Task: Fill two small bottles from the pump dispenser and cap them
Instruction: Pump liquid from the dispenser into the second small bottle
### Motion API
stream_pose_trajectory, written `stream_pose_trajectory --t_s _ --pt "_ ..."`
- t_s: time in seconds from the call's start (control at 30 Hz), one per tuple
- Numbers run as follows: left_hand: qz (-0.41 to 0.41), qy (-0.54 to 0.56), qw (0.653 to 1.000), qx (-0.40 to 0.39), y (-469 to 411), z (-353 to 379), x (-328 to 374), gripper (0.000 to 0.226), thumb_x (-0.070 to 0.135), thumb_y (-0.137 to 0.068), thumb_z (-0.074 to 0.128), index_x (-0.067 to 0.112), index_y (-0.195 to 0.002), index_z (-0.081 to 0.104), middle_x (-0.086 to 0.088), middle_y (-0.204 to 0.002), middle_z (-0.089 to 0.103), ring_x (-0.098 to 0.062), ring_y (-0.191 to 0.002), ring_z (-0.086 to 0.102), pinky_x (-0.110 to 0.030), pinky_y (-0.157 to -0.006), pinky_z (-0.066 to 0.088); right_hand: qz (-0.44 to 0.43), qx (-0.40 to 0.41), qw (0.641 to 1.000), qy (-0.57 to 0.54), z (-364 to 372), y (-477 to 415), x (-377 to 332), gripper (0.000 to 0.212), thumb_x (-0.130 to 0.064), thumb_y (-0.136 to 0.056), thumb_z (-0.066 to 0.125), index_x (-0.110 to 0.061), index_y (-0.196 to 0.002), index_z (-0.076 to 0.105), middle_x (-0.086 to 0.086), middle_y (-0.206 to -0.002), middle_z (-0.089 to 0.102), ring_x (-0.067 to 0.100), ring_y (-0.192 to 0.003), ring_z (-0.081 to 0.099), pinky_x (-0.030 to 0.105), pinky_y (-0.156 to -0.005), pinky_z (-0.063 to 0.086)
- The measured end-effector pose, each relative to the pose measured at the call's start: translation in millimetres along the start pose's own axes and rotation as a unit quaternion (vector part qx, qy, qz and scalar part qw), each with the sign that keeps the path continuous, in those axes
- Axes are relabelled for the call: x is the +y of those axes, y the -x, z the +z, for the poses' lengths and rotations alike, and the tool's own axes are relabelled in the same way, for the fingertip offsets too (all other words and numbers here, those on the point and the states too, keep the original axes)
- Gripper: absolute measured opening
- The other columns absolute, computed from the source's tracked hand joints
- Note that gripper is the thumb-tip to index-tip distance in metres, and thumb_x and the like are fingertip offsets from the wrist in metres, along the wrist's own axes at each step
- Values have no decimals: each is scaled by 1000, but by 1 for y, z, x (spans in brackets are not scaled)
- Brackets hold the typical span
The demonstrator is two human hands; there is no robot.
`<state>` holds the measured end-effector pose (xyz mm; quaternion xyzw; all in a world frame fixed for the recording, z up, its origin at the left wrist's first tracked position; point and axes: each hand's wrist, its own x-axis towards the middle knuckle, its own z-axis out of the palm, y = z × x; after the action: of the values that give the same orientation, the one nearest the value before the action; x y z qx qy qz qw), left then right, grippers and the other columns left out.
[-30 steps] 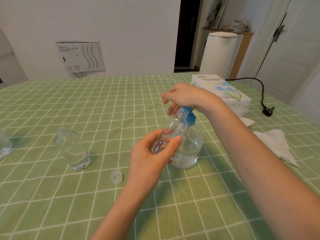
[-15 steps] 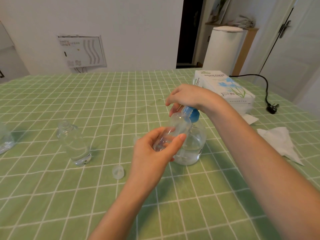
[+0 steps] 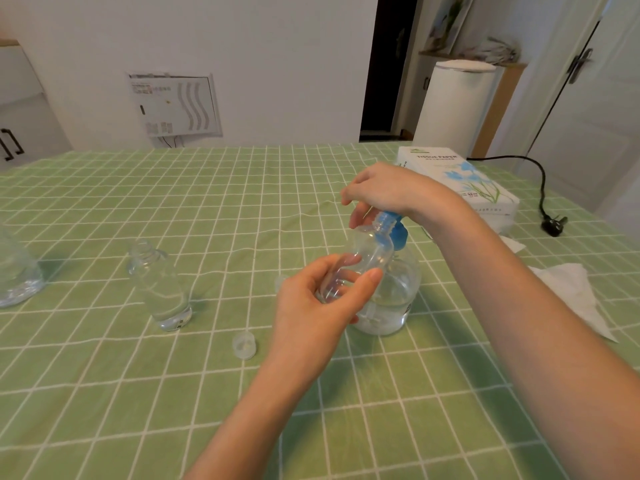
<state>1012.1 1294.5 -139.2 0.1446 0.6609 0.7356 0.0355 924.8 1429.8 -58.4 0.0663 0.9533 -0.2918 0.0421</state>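
Gripping a bottle in your left hand, you hold it off the cloth, tilted, with its open neck raised to the blue pump. Thumb and fingers are curled round its lower half; the grip is narrow and firm. The neck sits just beside the nozzle; whether they touch cannot be told. No liquid level can be made out in this bottle.

Your right hand lies over the top of the pump, fingers curled down across its front, wrist bent above it. The pump head itself is mostly hidden under the palm.

The dispenser stands upright on the cloth directly behind the held bottle, clear-walled, with liquid in its lower part.

The second bottle stands upright and uncapped, well to the left of your hands, with clear liquid showing at its base. One cap lies on the cloth between that bottle and your left wrist, open side up.

Other items noted: a clear container cut off by the left edge; a tissue box beyond your right forearm; a loose tissue to the right; a black plug with its cord near the far right corner.
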Motion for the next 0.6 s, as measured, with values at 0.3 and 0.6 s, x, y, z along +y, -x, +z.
stream_pose_trajectory --t_s 0.3,0.6 --pt "-8 3 1000 0 1 0 -1 15 24 -75 73 26 -89 69 6 -72 70 -3 -58 59 -12 -49 46 13 -19 1000 6 4 2 3 28 -23 -91 51 -8 -112 64 17 -112 67 33 -109 61 43 -99 46" --pt "-7 3 1000 -3 1 -1 0 14 25 -74 72 27 -88 69 9 -71 70 -1 -57 60 -12 -49 46 6 -18 1000 13 2 1 2 32 -27 -93 49 -6 -113 63 19 -114 67 33 -111 61 41 -96 45"
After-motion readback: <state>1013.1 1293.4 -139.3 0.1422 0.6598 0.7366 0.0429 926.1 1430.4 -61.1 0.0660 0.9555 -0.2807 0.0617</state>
